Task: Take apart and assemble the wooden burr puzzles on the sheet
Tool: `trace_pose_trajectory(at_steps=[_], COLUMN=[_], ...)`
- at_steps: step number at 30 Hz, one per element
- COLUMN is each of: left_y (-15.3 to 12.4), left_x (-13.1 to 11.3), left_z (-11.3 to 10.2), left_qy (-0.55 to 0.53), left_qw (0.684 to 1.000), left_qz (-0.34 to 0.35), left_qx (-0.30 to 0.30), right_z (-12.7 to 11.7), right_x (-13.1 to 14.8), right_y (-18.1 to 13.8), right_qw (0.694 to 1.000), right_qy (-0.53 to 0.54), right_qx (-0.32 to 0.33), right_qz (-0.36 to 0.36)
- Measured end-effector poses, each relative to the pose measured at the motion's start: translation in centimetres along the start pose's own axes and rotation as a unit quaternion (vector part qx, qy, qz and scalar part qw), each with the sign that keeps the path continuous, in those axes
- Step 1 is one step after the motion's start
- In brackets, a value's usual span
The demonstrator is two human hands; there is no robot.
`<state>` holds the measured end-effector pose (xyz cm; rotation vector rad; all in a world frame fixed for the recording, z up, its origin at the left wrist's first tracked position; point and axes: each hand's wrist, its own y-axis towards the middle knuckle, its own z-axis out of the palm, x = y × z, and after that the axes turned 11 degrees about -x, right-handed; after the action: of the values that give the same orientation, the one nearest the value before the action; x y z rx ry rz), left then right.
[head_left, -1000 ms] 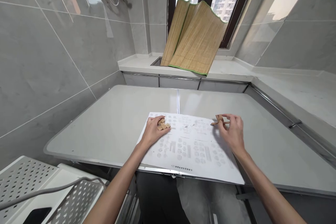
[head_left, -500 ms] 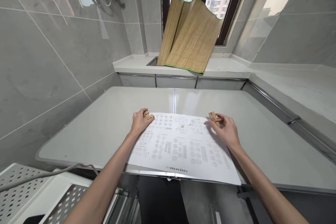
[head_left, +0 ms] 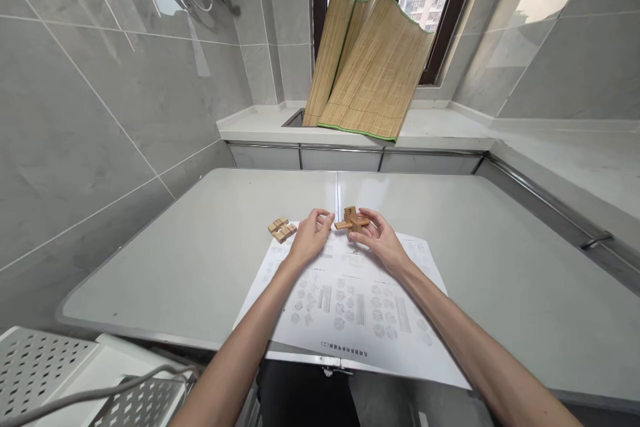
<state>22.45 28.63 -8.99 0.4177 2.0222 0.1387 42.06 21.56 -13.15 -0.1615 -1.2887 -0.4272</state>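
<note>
My right hand holds a small wooden puzzle piece cluster above the top edge of a printed instruction sheet. My left hand hovers just left of that cluster with its fingers apart and holds nothing. A small pile of wooden puzzle blocks lies on the grey table at the sheet's top left corner, a little left of my left hand.
A rolled bamboo mat leans against the window on the back ledge. Tiled walls close in on the left and right. A white perforated rack with a cable stands at the lower left, below the table edge.
My left hand let go of the blocks at the sheet's corner and moved right. My right hand carried its wooden piece left, so both hands now meet at the sheet's top middle.
</note>
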Motion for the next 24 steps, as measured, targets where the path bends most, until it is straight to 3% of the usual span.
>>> trace_pose_trajectory(at_steps=[6,13,19,24], left_y=[0.6,1.1,0.1,-0.6], left_x=[0.3,0.8,0.3,0.5], left_z=[3.0,2.3,1.4,1.9], left_qy=[-0.165,-0.289,-0.259,-0.216], left_qw=[0.980,0.944,0.955,0.969], left_qz=[-0.035,-0.089,-0.081,-0.059], left_qx=[0.104,0.130,0.118,0.103], right_z=[0.1,0.2,0.2,0.3], right_x=[-0.8,-0.1,0.3,-0.2], right_y=[-0.2,-0.4,-0.6,-0.7], right_qw=[0.998,0.996,0.986,0.993], right_qy=[-0.041,-0.065,-0.154,-0.120], right_qx=[-0.002,0.008,-0.013,0.011], right_qz=[-0.041,-0.056,-0.056,0.001])
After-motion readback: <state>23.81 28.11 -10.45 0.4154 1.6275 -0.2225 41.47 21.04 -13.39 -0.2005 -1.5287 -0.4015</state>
